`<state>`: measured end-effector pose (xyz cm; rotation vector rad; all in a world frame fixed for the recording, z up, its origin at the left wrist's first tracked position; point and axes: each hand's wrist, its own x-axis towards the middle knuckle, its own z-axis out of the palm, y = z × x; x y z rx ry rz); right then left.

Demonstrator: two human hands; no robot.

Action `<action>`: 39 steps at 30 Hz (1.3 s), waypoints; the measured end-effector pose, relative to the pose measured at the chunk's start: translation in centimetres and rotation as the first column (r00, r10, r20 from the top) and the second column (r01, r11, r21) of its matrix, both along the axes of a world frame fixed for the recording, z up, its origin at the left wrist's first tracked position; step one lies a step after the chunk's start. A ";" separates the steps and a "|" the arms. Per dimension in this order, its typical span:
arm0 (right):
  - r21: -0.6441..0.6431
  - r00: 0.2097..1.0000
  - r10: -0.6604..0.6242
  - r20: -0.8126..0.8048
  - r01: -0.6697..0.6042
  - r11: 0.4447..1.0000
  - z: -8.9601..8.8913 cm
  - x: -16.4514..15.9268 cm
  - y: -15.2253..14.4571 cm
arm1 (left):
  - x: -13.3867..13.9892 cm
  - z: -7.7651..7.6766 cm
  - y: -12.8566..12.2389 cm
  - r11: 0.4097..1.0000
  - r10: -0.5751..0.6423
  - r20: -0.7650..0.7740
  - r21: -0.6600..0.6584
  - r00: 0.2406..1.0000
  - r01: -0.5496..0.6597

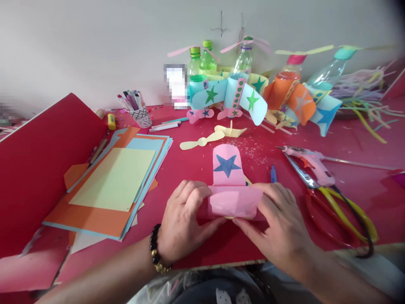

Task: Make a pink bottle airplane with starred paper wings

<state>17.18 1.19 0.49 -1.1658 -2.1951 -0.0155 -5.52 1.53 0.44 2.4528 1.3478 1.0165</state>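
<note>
Between my hands is a pink paper piece (234, 202), bent over into a rounded shape near the table's front edge. My left hand (190, 215) grips its left end, the thumb pressed along the lower edge. On the right end, my right hand (275, 215) holds it the same way, and the two thumb tips nearly meet. A pink flap with a dark blue star (227, 164) stretches away behind the bent part. A bit of yellow paper shows beside the flap, partly hidden. Just beyond my right hand lies a blue pen-like object (273, 173).
Scissors (319, 190) and a pink glue gun (311, 162) lie at right. Stacked coloured paper (110, 181) is at left, near a pen cup (141, 116). A yellow paper propeller (202, 141) lies ahead. Bottle planes (243, 63) stand along the wall.
</note>
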 end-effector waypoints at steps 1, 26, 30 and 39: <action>-0.009 1.000 -0.009 0.004 0.009 1.000 0.0 -0.1 0.0 | 0.0 0.0 0.0 1.000 -0.002 0.000 -0.001 1.000 0.002; -0.009 0.948 0.282 -0.146 -0.287 0.958 -0.2 1.7 -0.5 | -1.5 0.5 -0.3 0.982 -0.138 -0.030 -0.135 0.990 0.133; -0.003 0.955 0.276 -0.110 -0.278 0.960 0.1 1.9 -0.6 | -1.7 1.3 -0.2 0.964 -0.191 -0.038 -0.196 0.981 0.181; -0.006 0.945 0.301 -0.127 -0.305 0.952 -0.4 2.9 -0.7 | -1.9 1.4 0.2 0.960 -0.218 -0.056 -0.191 0.974 0.204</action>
